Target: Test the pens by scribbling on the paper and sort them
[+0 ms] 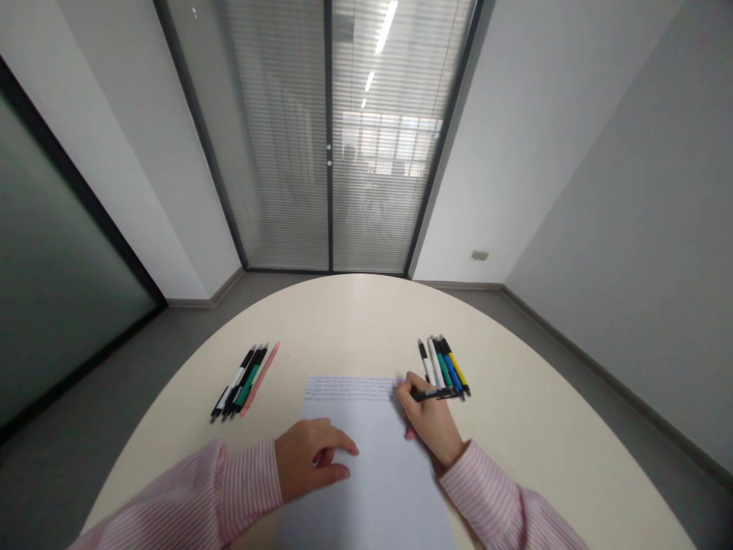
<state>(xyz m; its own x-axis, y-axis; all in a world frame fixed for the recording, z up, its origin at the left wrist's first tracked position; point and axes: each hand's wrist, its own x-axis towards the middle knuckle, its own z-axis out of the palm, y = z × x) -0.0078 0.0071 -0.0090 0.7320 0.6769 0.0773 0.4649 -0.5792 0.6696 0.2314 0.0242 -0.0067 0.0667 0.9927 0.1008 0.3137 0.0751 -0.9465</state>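
A white sheet of paper [378,473] lies in front of me, with several lines of small handwriting across its top. My right hand [427,416] is closed around a black pen [438,394] at the sheet's upper right, near the end of the written lines. The pen's tip is hidden behind the fingers. On the left part of the paper rests my left hand [314,457], index finger and thumb apart, the other fingers curled under, holding nothing. Both sleeves are pink and white striped.
Left of the paper lies a row of pens [240,386], black, white, green and pink. Beyond my right hand is another group of pens [443,363] in white, green, blue and yellow. The round cream table [355,321] faces a glass partition [366,191] with blinds.
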